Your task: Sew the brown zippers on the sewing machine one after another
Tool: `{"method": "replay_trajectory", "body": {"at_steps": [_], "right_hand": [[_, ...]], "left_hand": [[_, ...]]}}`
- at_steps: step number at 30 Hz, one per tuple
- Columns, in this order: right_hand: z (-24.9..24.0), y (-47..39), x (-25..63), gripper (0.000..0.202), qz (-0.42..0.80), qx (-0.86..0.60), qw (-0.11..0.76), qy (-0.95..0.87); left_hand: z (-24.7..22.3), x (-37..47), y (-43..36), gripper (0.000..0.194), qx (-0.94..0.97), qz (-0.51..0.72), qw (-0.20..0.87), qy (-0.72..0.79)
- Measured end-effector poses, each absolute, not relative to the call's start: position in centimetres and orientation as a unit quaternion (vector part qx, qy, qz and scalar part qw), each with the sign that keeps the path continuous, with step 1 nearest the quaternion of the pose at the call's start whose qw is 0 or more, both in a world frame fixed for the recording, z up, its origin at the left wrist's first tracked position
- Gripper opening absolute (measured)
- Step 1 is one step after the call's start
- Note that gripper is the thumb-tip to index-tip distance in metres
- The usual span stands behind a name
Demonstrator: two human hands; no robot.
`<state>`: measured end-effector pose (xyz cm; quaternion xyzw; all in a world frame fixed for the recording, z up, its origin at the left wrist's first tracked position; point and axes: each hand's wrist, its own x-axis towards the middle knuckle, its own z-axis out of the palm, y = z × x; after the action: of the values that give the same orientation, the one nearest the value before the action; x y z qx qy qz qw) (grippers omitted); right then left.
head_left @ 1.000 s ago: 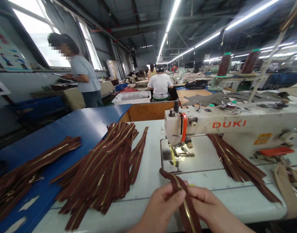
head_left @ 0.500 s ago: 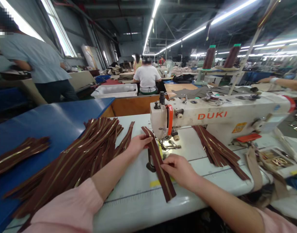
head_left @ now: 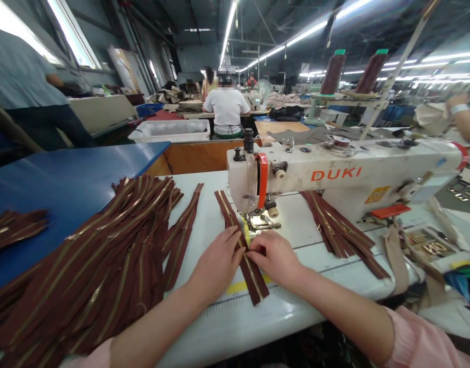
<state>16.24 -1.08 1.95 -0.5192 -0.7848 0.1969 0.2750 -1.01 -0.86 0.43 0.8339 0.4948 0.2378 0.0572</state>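
A brown zipper (head_left: 254,276) with metal teeth lies slantwise on the sewing machine table, its far end left of the needle area. My left hand (head_left: 218,258) rests over its left side, fingers closed on its middle. From the right, my right hand (head_left: 273,257) pinches the same zipper's edge, the fingertips of both hands nearly meeting. Just beyond my hands is the presser foot (head_left: 263,221) of the white sewing machine (head_left: 292,168). On my left spreads a big pile of brown zippers (head_left: 115,255). Several more zippers (head_left: 336,225) lie under the machine arm.
A blue table (head_left: 77,171) adjoins on the left, with another zipper bundle (head_left: 18,230) on it. Thread cones (head_left: 333,74) stand behind the machine. A parts tray (head_left: 430,245) sits at the right. Ahead, a person in white (head_left: 227,110) sits beside a white bin (head_left: 171,131).
My left hand has slid down the zipper from near its far end to its middle, beside my right hand. The view has shifted slightly, and the person at left appears farther left.
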Motion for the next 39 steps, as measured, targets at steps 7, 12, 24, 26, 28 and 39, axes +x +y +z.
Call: {"method": "replay_trajectory", "body": {"at_steps": [7,12,24,26,28,39], "right_hand": [[1.7,-1.2,16.6,0.004,0.172,-0.514,0.272,-0.795],[1.8,-1.0,16.7,0.007,0.168,-0.512,0.260,-0.802],[2.1,-1.1,16.7,0.011,0.126,-0.494,0.223,-0.831],[2.2,-1.2,16.7,0.013,0.119,-0.485,0.217,-0.839],[2.2,-1.4,16.8,0.015,0.116,-0.477,0.211,-0.845],[2.3,-1.0,17.3,0.020,0.073,-0.412,0.181,-0.890]], "left_hand": [[0.9,-1.0,0.7,0.034,0.862,0.226,0.081,0.446],[0.7,-0.9,0.9,0.032,0.859,0.237,0.063,0.450],[1.3,-0.9,0.3,0.030,0.880,0.216,0.034,0.423],[1.3,-1.0,0.3,0.029,0.886,0.208,0.029,0.413],[1.1,-1.2,0.2,0.029,0.889,0.201,0.019,0.411],[0.5,-1.4,0.0,0.031,0.885,0.221,0.004,0.409]]}}
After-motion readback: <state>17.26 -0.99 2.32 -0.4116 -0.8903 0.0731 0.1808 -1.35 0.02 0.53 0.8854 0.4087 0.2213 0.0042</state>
